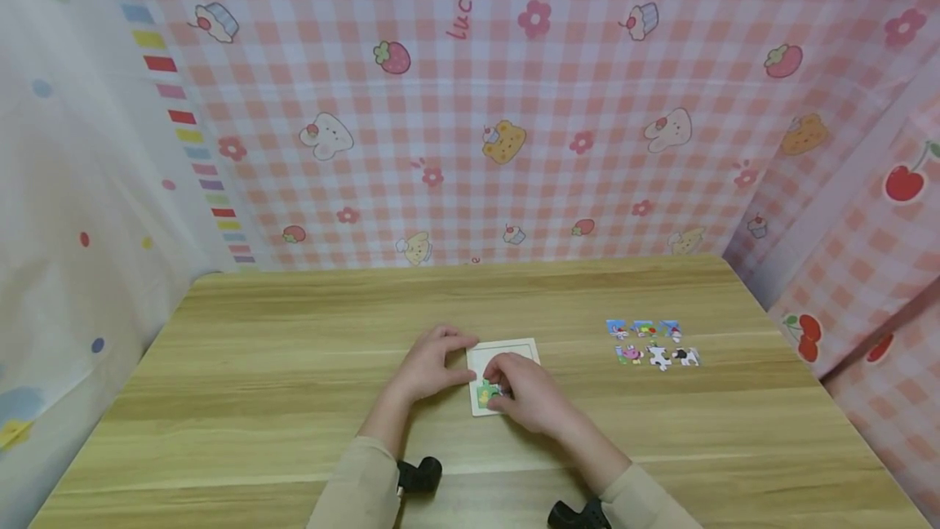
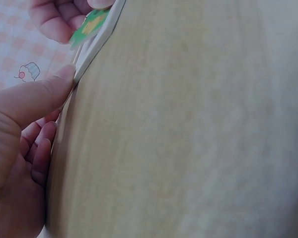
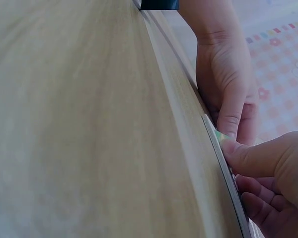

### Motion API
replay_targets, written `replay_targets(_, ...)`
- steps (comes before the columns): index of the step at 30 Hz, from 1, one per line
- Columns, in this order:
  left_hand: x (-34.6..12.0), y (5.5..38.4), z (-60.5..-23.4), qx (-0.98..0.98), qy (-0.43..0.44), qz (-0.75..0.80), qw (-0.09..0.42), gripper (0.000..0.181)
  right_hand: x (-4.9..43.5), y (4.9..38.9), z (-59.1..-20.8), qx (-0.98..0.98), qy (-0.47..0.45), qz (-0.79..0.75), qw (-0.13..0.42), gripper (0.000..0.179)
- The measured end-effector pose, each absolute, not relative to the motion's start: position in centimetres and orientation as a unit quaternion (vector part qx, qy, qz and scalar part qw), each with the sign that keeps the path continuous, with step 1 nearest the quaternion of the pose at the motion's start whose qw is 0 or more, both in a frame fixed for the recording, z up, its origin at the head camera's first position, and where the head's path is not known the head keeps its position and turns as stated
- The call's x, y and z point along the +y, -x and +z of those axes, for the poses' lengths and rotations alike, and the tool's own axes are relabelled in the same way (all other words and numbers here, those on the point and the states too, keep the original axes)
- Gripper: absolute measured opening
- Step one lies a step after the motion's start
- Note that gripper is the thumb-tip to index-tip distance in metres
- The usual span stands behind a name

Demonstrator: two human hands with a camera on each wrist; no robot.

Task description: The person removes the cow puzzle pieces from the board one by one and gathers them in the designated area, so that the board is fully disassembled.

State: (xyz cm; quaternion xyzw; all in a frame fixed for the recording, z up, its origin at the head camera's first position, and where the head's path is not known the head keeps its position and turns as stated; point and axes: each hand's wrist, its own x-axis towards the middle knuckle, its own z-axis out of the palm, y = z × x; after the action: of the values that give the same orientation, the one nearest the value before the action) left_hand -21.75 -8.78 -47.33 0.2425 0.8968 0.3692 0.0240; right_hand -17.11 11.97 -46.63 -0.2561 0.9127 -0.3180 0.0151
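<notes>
A pale, shallow puzzle tray [image 1: 514, 346] lies on the table in front of me. My left hand [image 1: 433, 364] rests at its left side, with the straight thumb on the edge and the index fingertip by the upper left corner. Over the tray's lower part, my right hand [image 1: 532, 394] pinches a green jigsaw piece with a yellow figure [image 1: 486, 395] between thumb and fingers. In the left wrist view this jigsaw piece [image 2: 89, 27] leans at the tray's rim. The right hand hides the tray's lower right.
Several loose jigsaw pieces [image 1: 646, 329] lie in two rows on the wooden table [image 1: 294, 349] to the right; one piece [image 1: 659, 357] shows white. Black wrist mounts [image 1: 420, 476] sit by both sleeves. A checked curtain [image 1: 455, 104] hangs behind the table.
</notes>
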Motion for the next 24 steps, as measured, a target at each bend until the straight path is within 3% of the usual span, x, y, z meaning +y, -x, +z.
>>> replay_targets(24, -8.81, 21.73, -47.37, 0.903, -0.233, 0.361, 0.032, 0.050, 12.33, 16.92, -46.97, 0.878, 0.263, -0.400, 0.004, 0.023)
